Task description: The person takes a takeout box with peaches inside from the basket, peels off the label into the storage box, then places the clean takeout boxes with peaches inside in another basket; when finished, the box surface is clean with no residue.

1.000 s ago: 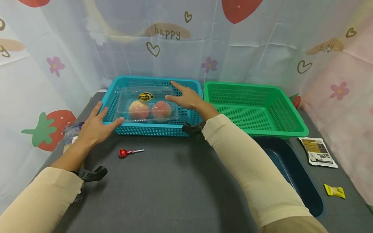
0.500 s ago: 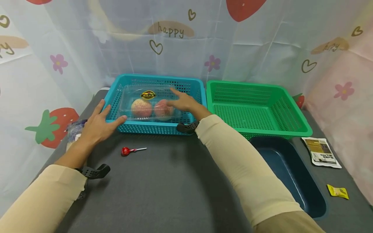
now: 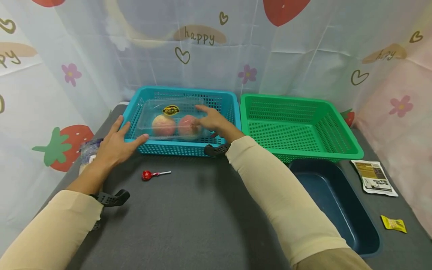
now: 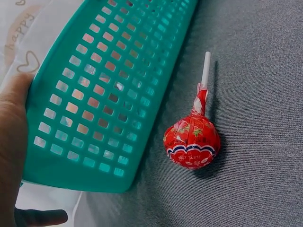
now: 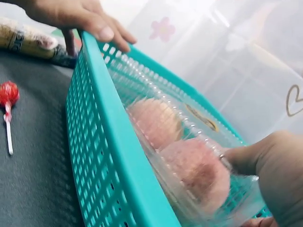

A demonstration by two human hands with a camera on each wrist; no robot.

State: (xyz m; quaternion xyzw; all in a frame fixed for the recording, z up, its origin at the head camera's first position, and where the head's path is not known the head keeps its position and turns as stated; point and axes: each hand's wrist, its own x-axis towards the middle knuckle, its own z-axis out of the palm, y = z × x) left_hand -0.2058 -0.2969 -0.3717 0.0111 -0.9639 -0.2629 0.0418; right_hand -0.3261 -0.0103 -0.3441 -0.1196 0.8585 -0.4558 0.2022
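Note:
A clear plastic clamshell box (image 3: 153,108) with two peaches (image 3: 164,125) inside lies in the blue basket (image 3: 175,150). My right hand (image 3: 214,122) holds the box at its right end. The right wrist view shows the thumb pressed on the clear plastic, with fingertips low at the frame's bottom edge. At the basket's left front corner my left hand (image 3: 116,148) rests on the rim, fingers spread and thumb over the front edge. On the grey cloth in front lies a red-wrapped lollipop (image 3: 146,175), its white stick pointing right.
A green basket (image 3: 303,153) stands to the right of the blue one. Before it lies a dark blue tray (image 3: 366,240), partly behind the right sleeve. A white-and-brown packet (image 3: 374,178) and a yellow wrapped candy (image 3: 394,224) lie far right. A wrapped package (image 3: 90,148) sits behind the left forearm.
My right hand has come down from above the box's right side onto its right end. The left hand stays on the basket's corner. The head view has shifted slightly.

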